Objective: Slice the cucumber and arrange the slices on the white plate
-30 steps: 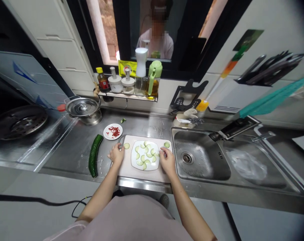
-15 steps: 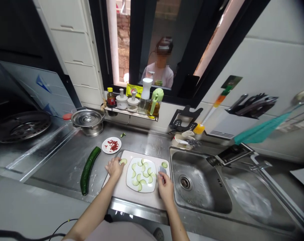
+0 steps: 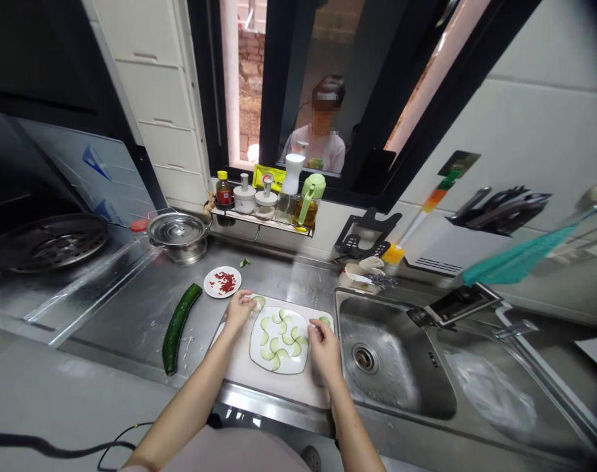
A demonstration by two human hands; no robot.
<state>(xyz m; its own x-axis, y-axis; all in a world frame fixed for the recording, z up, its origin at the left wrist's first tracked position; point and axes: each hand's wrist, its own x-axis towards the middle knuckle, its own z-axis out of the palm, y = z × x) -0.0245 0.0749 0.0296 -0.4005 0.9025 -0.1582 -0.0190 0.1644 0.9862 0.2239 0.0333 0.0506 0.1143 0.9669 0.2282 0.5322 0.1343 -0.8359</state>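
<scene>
My left hand is at the upper left of the white cutting board, its fingertips closed on a pale green cucumber slice. A square white plate rests on the board, with several thin cucumber pieces laid on it in curved, petal-like groups. Just right of the plate's rim, my right hand has its thumb and fingers pinched together; what they hold, if anything, is hidden. Behind those fingers a cucumber piece shows at the board's upper right corner.
A whole cucumber lies on the steel counter at left. Behind the board stand a small plate of chopped red bits and a lidded pot. The sink borders the board at right. Above is a condiment rack.
My left hand and the cucumber slice have moved up and to the right, toward the plate's top left corner. My right hand has shifted slightly upward; the grey blade beside it no longer shows.
</scene>
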